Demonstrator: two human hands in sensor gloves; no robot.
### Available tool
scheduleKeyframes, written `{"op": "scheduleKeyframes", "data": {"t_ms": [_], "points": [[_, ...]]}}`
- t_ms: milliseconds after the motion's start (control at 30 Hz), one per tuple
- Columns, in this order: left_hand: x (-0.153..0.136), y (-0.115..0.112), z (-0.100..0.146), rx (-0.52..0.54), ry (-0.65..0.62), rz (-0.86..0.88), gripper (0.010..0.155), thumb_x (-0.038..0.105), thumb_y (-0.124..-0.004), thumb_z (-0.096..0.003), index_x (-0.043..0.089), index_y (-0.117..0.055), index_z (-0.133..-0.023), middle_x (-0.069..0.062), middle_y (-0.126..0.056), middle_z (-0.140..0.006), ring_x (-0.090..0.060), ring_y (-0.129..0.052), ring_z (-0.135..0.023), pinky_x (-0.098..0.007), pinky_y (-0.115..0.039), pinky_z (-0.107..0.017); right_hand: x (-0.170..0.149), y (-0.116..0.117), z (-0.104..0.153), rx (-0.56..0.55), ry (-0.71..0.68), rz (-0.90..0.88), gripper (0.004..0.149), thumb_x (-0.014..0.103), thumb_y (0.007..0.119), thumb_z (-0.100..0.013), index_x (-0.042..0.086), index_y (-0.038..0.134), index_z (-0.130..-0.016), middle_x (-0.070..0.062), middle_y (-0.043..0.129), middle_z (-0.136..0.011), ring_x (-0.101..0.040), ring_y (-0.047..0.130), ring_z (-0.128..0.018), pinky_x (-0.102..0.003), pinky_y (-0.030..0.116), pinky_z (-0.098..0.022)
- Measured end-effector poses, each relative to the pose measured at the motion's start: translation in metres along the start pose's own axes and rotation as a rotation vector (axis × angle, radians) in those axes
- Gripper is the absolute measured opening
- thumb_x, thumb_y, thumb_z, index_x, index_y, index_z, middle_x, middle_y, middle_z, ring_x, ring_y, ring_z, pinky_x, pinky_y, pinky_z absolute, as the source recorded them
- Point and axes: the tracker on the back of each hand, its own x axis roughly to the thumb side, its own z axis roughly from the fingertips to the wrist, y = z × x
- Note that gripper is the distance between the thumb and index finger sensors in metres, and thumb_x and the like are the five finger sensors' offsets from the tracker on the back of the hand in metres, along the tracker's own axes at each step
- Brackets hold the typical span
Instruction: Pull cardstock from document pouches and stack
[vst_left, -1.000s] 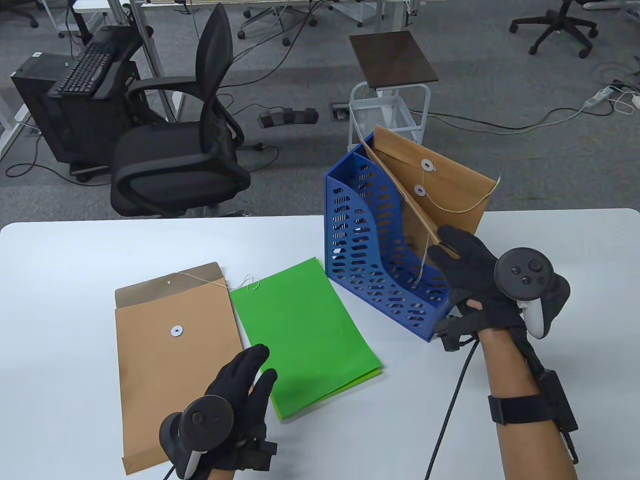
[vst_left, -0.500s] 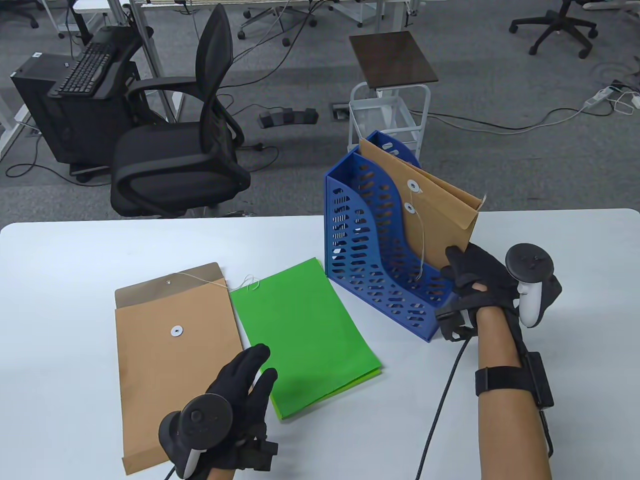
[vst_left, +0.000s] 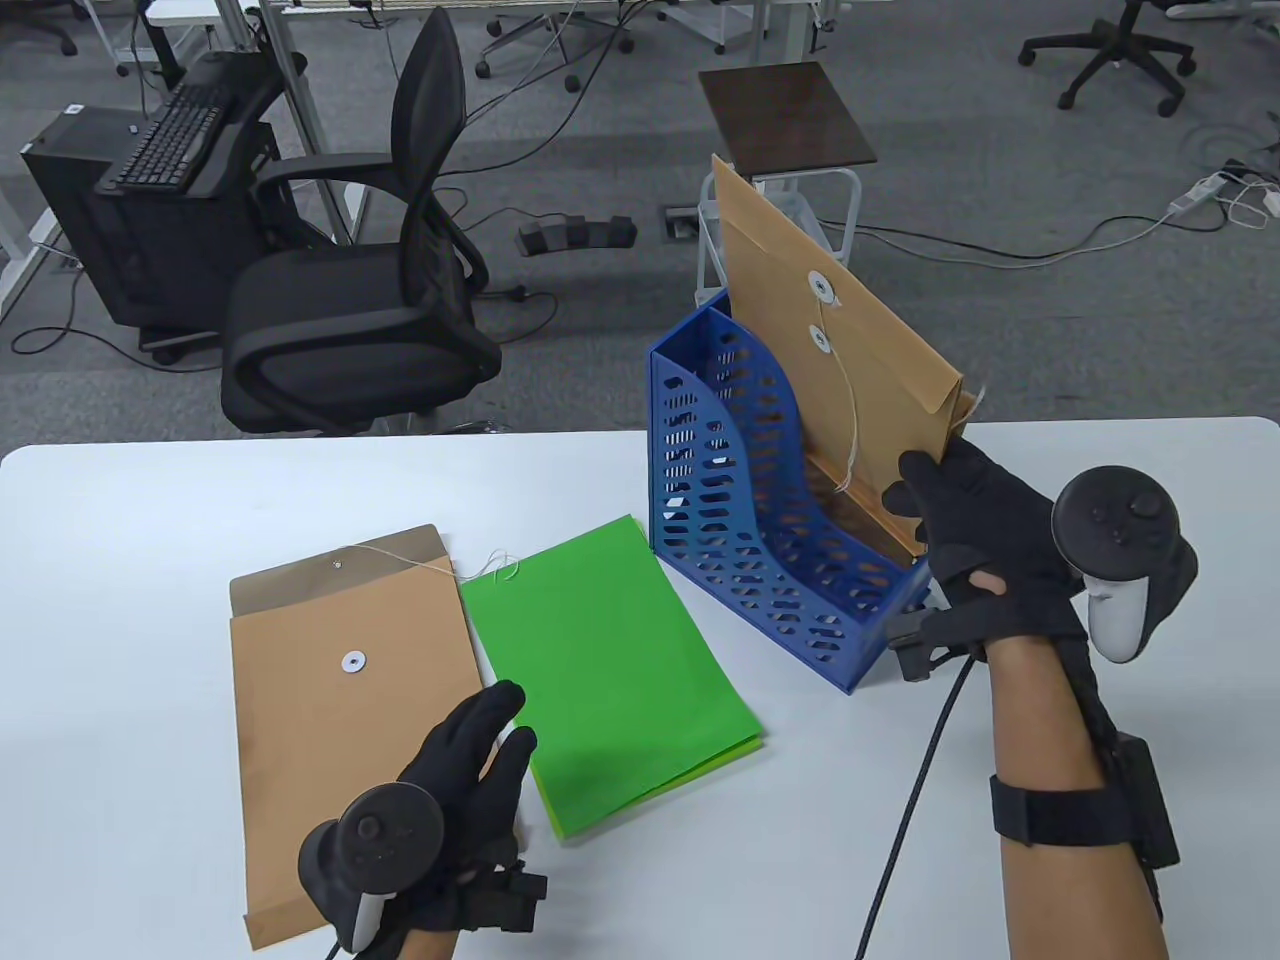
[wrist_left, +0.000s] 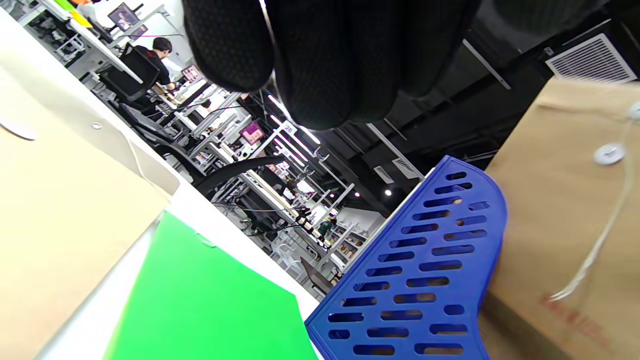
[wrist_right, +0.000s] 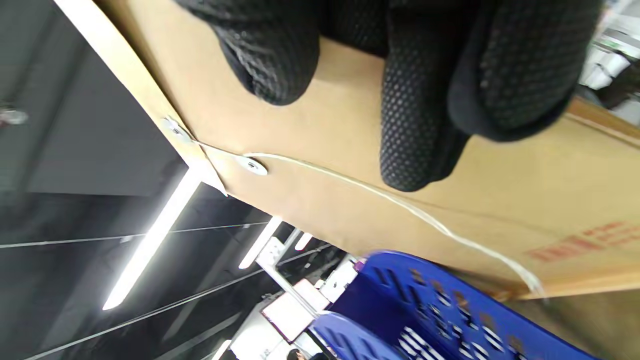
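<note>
Green cardstock (vst_left: 610, 670) already stacked left of the blue file holder (vst_left: 740, 530), beside an emptied pouch (vst_left: 345, 720). Second pouch (vst_left: 840, 340) half lifted from the holder, gripped by right hand (vst_left: 985, 560); unopened. Left hand (vst_left: 455, 790) open, empty.

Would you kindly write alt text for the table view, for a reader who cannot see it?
A gloved right hand grips a brown string-tie pouch, partly out of a blue file holder on a white table. The left hand rests by green cardstock and a second pouch lying flat.
</note>
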Motion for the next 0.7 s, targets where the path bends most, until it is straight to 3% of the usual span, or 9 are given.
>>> {"op": "scheduleKeyframes", "data": {"t_ms": [167, 267, 433, 600, 700], "points": [[-0.004, 0.001, 0.000, 0.003, 0.015, 0.011, 0.057, 0.063, -0.068, -0.0473, 0.036, -0.076, -0.098, 0.006, -0.087, -0.102, -0.018, -0.093, -0.091, -0.047, -0.079, -0.067, 0.050, -0.014, 0.022, -0.082, -0.167, 0.067, 0.045, 0.035, 0.083, -0.050, 0.017, 0.086, -0.090, -0.013, 0.093, -0.090, -0.030, 0.107, -0.057, -0.045, 0.090, -0.035], [-0.005, 0.005, 0.000, 0.017, 0.022, 0.040, 0.057, 0.063, -0.068, -0.0473, 0.036, -0.076, -0.098, 0.006, -0.087, -0.102, -0.019, -0.093, -0.091, -0.047, -0.078, -0.067, 0.083, -0.020, 0.049, -0.147, -0.340, 0.109, 0.045, 0.035, 0.083, -0.050, 0.016, 0.086, -0.090, -0.013, 0.095, -0.088, -0.030, 0.108, -0.055, -0.044, 0.090, -0.034], [-0.011, 0.010, -0.002, 0.003, 0.039, 0.137, 0.061, 0.065, -0.069, -0.0464, 0.037, -0.070, -0.101, 0.007, -0.082, -0.106, -0.018, -0.089, -0.095, -0.047, -0.076, -0.070, 0.106, -0.014, 0.093, -0.156, -0.476, 0.088, 0.045, 0.036, 0.079, -0.051, 0.017, 0.083, -0.092, -0.008, 0.101, -0.082, -0.025, 0.108, -0.050, -0.040, 0.089, -0.032], [-0.018, 0.018, -0.003, -0.003, 0.049, 0.276, 0.078, 0.073, -0.073, -0.0398, 0.039, -0.057, -0.108, 0.006, -0.067, -0.115, -0.021, -0.072, -0.108, -0.052, -0.061, -0.080, 0.075, 0.021, 0.103, 0.057, -0.413, -0.020, 0.049, 0.037, 0.078, -0.051, 0.017, 0.079, -0.095, -0.003, 0.102, -0.073, -0.020, 0.107, -0.040, -0.036, 0.088, -0.028], [-0.017, 0.026, -0.006, -0.059, -0.068, 0.339, 0.088, 0.080, -0.073, -0.0340, 0.041, -0.053, -0.110, 0.009, -0.069, -0.115, -0.018, -0.075, -0.107, -0.050, -0.065, -0.079, 0.044, 0.047, 0.100, 0.246, -0.338, -0.079, 0.050, 0.038, 0.077, -0.051, 0.017, 0.077, -0.097, -0.001, 0.101, -0.073, -0.019, 0.106, -0.039, -0.035, 0.088, -0.028]]}}
